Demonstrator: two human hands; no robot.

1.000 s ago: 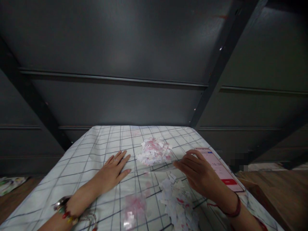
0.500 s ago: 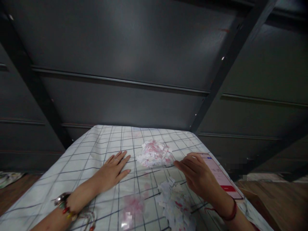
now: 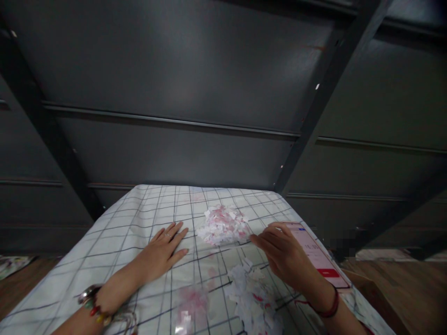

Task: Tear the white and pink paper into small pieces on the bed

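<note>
My left hand (image 3: 161,249) lies flat on the checked cloth with its fingers spread, just left of a heap of white and pink paper scraps (image 3: 223,225). My right hand (image 3: 284,251) is closed in a pinch at the right edge of that heap. Whatever its fingertips hold, if anything, is too small to make out. Nearer to me, between the hands, lies a second pile of white scraps (image 3: 254,298) with a few red bits. To its left is a flat, shiny clear plastic piece with pink marks (image 3: 190,307).
A white checked cloth (image 3: 115,232) covers the table. Beside my right wrist a phone (image 3: 328,267) with a lit screen lies near the right edge. Dark metal panels (image 3: 188,153) rise behind the table. A cardboard box (image 3: 373,298) stands below on the right.
The view has shifted slightly. Both hands keep the same pose, with my right hand still at the edge of the far heap. The piles look unchanged.
</note>
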